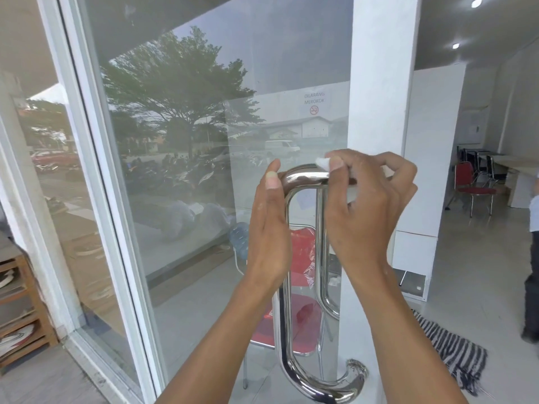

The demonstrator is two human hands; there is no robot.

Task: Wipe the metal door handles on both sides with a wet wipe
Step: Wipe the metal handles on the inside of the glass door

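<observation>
The near metal door handle (287,287) is a polished steel loop fixed to the glass door (180,141), running from a top bend at mid-frame down to a curved foot by the lower edge. A second handle (323,258) of the same shape shows through the glass on the far side. Your wet wipe (322,163) sits bunched and white on the top bar of the near handle, just right of its bend. Your right hand (364,205) pinches the wipe between thumb and curled fingers and presses it onto that bar. Your left hand (269,228) wraps the upper left corner of the handle, thumb over the bend, fingers curled behind the tube.

Beside the handles stands the white door frame (382,97), and a no-smoking sign (314,102) is stuck to the glass above your hands. Behind the glass you see a red chair (294,330) with a plastic-wrapped back. On the tiled floor to the right lies a striped cloth (455,351), another red chair (472,185) stands further inside, and a person's leg (532,287) shows at the right edge. A wooden shelf (23,310) stands at lower left
</observation>
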